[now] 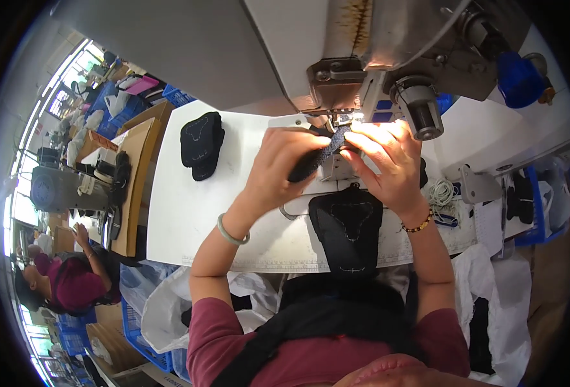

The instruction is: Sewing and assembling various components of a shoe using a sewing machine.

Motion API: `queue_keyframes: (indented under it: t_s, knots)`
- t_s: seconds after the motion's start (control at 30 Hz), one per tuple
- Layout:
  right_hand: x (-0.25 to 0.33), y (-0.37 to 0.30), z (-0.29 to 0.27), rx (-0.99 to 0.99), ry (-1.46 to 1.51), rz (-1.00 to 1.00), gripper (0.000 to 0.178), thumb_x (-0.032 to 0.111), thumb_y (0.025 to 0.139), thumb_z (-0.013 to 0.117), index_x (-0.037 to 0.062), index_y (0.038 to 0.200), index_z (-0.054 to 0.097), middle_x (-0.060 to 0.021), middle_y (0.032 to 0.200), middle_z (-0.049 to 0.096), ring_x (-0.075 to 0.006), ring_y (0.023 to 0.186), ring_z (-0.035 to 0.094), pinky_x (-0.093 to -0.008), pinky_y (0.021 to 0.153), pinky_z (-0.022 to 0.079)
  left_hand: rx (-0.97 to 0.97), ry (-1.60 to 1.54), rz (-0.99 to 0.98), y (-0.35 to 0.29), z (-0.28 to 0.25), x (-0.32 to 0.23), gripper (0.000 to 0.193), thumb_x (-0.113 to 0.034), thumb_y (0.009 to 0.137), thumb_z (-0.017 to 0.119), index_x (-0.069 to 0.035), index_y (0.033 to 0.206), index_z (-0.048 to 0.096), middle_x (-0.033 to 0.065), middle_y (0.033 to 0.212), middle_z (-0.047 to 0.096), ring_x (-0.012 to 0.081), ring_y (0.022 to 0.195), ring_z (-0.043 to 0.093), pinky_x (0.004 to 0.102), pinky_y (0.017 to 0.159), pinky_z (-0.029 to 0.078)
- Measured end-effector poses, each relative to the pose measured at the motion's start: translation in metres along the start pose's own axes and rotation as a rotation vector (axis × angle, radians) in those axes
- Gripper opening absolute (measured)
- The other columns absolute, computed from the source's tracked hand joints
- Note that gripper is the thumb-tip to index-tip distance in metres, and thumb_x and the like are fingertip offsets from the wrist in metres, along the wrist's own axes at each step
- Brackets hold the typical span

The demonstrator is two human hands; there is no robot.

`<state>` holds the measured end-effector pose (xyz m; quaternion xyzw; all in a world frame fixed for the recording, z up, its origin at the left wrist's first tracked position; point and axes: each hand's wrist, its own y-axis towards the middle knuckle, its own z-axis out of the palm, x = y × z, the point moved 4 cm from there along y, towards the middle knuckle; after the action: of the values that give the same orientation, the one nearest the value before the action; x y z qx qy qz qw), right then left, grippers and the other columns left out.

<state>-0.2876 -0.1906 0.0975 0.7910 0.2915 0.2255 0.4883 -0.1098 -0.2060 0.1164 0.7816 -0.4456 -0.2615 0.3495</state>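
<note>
Both hands work at the needle area of a sewing machine (336, 84). My left hand (278, 158) is closed on a dark fabric piece (329, 153), with the fingertips bent over its upper edge. My right hand (388, 153) pinches the same piece from the right, thumb below and fingers above. Part of the fabric is hidden under my fingers, and its far end lies close to the lit presser foot. Below the hands, a black fabric piece with pale stitched outlines (346, 229) lies over the front edge of the white table (259, 248).
A small stack of similar black pieces (201, 143) lies at the table's left. Pale cord (442, 191) is coiled at the right, near a blue-handled tool (446, 220). White bags (491, 290) hang beside the table. Another person (78, 277) sits at the far left near a machine.
</note>
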Motion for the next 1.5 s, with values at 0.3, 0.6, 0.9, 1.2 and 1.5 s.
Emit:
queue_keyframes:
  t_s: [0.3, 0.6, 0.9, 1.2, 1.5]
  knots:
    - [0.0, -0.005, 0.005, -0.03, 0.011, -0.055, 0.032, 0.021, 0.072, 0.076, 0.0152, 0.1, 0.062, 0.003, 0.099, 0.058, -0.0187, 0.092, 0.052, -0.0369, 0.087, 0.038, 0.016, -0.212, 0.101, -0.011, 0.004, 0.029, 0.046, -0.004, 0.064, 0.069, -0.009, 0.109, 0.065, 0.0075, 0.111, 0.064, 0.0277, 0.107, 0.059, 0.0371, 0.09, 0.048]
    - [0.01, -0.012, 0.004, -0.086, 0.125, -0.127, 0.041, 0.014, 0.07, 0.076, 0.0131, 0.105, 0.055, -0.0006, 0.102, 0.057, -0.0204, 0.094, 0.054, -0.0363, 0.083, 0.04, 0.062, 0.005, 0.099, -0.009, -0.004, -0.004, 0.049, -0.001, 0.06, 0.066, -0.001, 0.109, 0.059, 0.0108, 0.11, 0.06, 0.0284, 0.103, 0.06, 0.0373, 0.083, 0.051]
    - [0.005, -0.014, -0.004, 0.001, 0.247, -0.207, 0.048, 0.001, 0.06, 0.07, 0.0089, 0.105, 0.053, -0.0037, 0.104, 0.057, -0.0228, 0.093, 0.057, -0.036, 0.083, 0.043, 0.026, 0.343, -0.054, -0.001, 0.013, -0.048, 0.037, 0.005, 0.066, 0.054, 0.011, 0.103, 0.056, 0.0193, 0.106, 0.056, 0.0335, 0.102, 0.057, 0.0376, 0.084, 0.048]
    - [0.008, -0.01, -0.007, 0.036, 0.292, -0.232, 0.023, 0.002, 0.072, 0.066, 0.0048, 0.093, 0.058, -0.0054, 0.1, 0.061, -0.0213, 0.089, 0.06, -0.033, 0.079, 0.046, -0.052, 0.149, 0.077, -0.012, 0.007, -0.028, 0.038, 0.006, 0.066, 0.056, 0.007, 0.103, 0.06, 0.0165, 0.104, 0.057, 0.0317, 0.101, 0.058, 0.0404, 0.09, 0.048]
    - [0.006, -0.008, -0.011, 0.015, 0.294, -0.249, 0.018, 0.004, 0.076, 0.063, 0.0022, 0.093, 0.058, -0.0072, 0.1, 0.061, -0.0219, 0.087, 0.061, -0.0335, 0.078, 0.048, -0.117, 0.14, 0.083, -0.013, 0.009, -0.028, 0.037, 0.007, 0.064, 0.055, 0.005, 0.1, 0.063, 0.0155, 0.098, 0.061, 0.0307, 0.094, 0.063, 0.0372, 0.082, 0.053]
